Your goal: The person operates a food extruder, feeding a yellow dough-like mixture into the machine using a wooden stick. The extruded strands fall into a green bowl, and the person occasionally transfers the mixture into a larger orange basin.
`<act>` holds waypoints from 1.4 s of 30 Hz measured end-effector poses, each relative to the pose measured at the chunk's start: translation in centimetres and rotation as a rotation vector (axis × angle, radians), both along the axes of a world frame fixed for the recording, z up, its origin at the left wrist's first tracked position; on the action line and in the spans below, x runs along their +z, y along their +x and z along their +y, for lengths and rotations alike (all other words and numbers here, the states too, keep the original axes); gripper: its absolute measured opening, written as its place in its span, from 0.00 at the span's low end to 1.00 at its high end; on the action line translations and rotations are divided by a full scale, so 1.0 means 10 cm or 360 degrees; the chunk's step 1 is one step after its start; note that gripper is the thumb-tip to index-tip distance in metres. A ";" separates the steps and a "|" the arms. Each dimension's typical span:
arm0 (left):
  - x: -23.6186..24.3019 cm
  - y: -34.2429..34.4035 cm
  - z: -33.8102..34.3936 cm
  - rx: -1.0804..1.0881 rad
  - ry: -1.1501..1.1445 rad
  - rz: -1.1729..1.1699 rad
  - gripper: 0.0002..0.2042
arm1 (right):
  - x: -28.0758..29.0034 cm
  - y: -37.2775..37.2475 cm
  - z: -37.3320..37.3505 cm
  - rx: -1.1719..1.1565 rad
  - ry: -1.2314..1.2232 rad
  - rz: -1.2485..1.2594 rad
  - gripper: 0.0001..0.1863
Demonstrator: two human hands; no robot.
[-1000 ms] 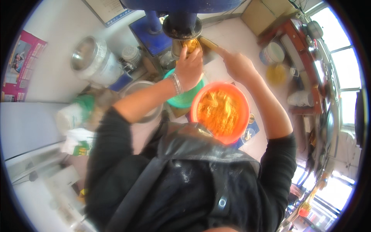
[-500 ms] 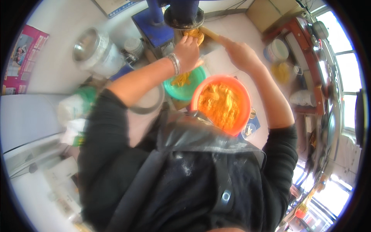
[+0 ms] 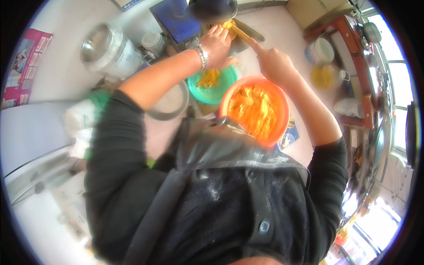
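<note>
At the far side, a blue machine with a round dark head (image 3: 211, 11) has a lump of orange-yellow dough (image 3: 228, 24) below it. My left hand (image 3: 216, 46), with bracelets at the wrist, reaches toward this dough; its fingers are stretched out and their tips are beside or on it. My right hand (image 3: 274, 64) grips a wooden stick (image 3: 240, 33) whose far end meets the dough under the head. Nearer me, a red-orange basin (image 3: 286, 99) holds a mass of orange dough-like mixture (image 3: 251, 110). Left of it, a green basin (image 3: 227, 88) contains yellow strips (image 3: 207, 79).
A steel-topped white container (image 3: 106, 53) and a small motor-like unit (image 3: 152, 42) stand at the left. Below my left forearm sits a round pale basin (image 3: 170, 104). To the right are a white bucket (image 3: 321, 51), a yellow heap (image 3: 323, 77) and a reddish wooden table (image 3: 342, 37).
My left hand has moved slightly away and its fingers have straightened from a curled hold around the dough. The right hand keeps the stick, now slanting more steeply. The view has shifted a little.
</note>
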State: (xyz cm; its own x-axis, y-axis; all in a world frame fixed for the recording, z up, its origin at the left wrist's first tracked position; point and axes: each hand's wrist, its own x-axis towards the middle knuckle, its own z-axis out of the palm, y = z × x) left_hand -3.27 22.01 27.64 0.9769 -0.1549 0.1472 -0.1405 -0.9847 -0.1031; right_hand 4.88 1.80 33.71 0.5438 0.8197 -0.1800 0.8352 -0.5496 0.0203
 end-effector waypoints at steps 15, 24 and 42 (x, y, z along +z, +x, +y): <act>-0.07 -0.09 0.06 -0.0155 -0.0129 -0.0063 0.33 | -0.22 0.30 0.01 0.0017 0.0335 0.0105 0.26; 0.02 -0.04 -0.01 -0.0175 -0.0142 -0.0081 0.33 | -0.22 0.15 0.12 -0.0069 0.0334 0.0058 0.27; -0.22 -0.13 0.11 -0.0091 -0.0224 -0.0336 0.43 | -0.02 -0.11 0.04 -0.0040 0.0051 0.0029 0.32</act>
State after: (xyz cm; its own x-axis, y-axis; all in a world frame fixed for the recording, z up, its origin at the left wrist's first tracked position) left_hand -4.56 23.12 25.44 0.9125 -0.1725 0.3710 -0.1862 -0.9825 0.0013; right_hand 3.76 2.20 33.54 0.5614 0.8111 -0.1640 0.8210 -0.5708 -0.0125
